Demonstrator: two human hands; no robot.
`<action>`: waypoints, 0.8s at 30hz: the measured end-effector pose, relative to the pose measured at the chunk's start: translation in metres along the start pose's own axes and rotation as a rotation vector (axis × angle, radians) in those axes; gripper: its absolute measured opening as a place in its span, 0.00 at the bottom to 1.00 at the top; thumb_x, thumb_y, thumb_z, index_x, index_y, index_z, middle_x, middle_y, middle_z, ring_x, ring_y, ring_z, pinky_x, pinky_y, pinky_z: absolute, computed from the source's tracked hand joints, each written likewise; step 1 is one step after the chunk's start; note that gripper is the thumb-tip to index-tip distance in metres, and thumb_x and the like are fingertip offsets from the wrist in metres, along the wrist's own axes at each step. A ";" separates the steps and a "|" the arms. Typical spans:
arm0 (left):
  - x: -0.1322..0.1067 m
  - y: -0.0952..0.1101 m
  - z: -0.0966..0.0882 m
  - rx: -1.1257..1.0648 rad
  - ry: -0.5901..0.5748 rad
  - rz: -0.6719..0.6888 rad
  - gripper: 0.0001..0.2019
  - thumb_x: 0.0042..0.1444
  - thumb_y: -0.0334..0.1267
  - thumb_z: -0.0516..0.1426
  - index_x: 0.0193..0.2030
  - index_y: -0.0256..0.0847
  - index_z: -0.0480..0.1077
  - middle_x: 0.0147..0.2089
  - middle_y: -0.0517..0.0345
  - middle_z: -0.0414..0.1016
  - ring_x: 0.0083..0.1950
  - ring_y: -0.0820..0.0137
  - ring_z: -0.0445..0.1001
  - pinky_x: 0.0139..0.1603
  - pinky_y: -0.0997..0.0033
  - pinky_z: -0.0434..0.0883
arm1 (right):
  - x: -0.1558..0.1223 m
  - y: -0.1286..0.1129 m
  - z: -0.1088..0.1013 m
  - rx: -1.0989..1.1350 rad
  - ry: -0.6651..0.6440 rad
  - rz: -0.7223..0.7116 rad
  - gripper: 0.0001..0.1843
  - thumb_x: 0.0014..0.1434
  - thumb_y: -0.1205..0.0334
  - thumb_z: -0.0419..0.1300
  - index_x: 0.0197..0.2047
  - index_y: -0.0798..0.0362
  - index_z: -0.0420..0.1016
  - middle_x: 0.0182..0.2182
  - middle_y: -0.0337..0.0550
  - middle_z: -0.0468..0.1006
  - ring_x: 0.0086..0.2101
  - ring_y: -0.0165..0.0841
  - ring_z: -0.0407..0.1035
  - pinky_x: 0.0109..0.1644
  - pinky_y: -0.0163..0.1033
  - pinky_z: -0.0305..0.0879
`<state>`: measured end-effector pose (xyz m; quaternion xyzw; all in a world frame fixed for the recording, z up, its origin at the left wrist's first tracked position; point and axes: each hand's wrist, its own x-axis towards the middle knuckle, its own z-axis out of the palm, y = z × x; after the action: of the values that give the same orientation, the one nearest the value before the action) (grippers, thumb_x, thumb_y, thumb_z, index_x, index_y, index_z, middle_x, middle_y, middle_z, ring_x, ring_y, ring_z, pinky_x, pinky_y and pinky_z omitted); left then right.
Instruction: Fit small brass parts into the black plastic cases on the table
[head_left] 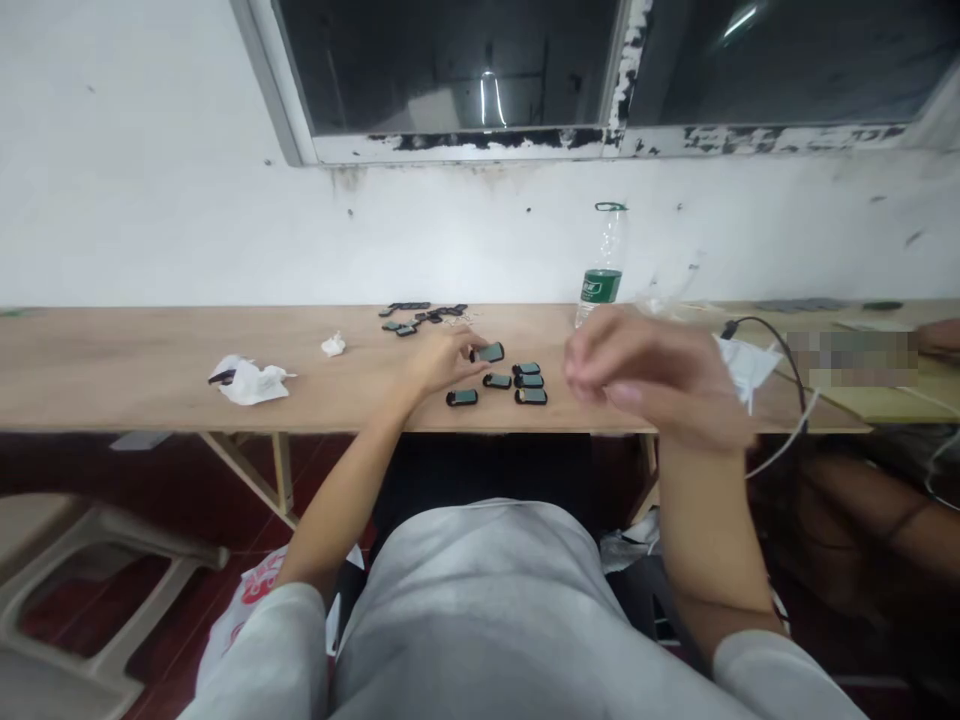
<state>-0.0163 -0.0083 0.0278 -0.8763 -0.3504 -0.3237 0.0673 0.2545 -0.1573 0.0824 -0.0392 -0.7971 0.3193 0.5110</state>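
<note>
Over the wooden table, my left hand (444, 362) pinches a small black oblong device with a grey-green screen (491, 352) between thumb and fingers. Several like devices lie flat just below and right of it, among them one nearest the table edge (462, 398) and a short column of them (529, 381). My right hand (649, 375) is raised closer to the camera, to the right of that column. Its fingers are curled together and slightly blurred; whatever may be between the fingertips is too small or hidden to make out.
Further back lie more black pieces (420, 318). Crumpled tissue (255, 382) and a smaller wad (333, 345) are on the left. A green-labelled plastic bottle (602, 285) stands behind my right hand. On the right are a black cable (784, 345) and another person's hand (939, 336).
</note>
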 end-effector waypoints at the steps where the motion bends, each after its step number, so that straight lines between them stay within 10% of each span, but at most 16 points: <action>1: -0.001 0.000 -0.004 -0.006 0.065 0.008 0.14 0.57 0.44 0.65 0.47 0.40 0.78 0.40 0.54 0.78 0.34 0.69 0.75 0.37 0.70 0.73 | 0.008 0.014 -0.005 -0.013 0.023 0.003 0.09 0.63 0.55 0.63 0.44 0.49 0.80 0.39 0.46 0.75 0.34 0.34 0.71 0.34 0.40 0.73; 9: -0.002 0.014 -0.011 -0.077 0.252 0.231 0.15 0.60 0.44 0.64 0.52 0.42 0.76 0.45 0.52 0.74 0.35 0.74 0.74 0.36 0.73 0.74 | 0.028 0.111 -0.009 -0.377 0.107 0.446 0.19 0.67 0.51 0.56 0.57 0.50 0.71 0.45 0.47 0.76 0.39 0.35 0.73 0.40 0.40 0.73; 24: -0.003 0.022 -0.015 -0.145 0.136 0.321 0.11 0.64 0.37 0.58 0.50 0.43 0.78 0.47 0.50 0.77 0.43 0.69 0.77 0.40 0.72 0.78 | 0.027 0.129 -0.008 -0.242 0.099 0.492 0.17 0.60 0.55 0.65 0.48 0.56 0.81 0.38 0.48 0.83 0.31 0.33 0.74 0.35 0.38 0.72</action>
<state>-0.0114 -0.0315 0.0402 -0.8995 -0.1764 -0.3920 0.0782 0.2144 -0.0408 0.0356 -0.3078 -0.7700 0.3338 0.4482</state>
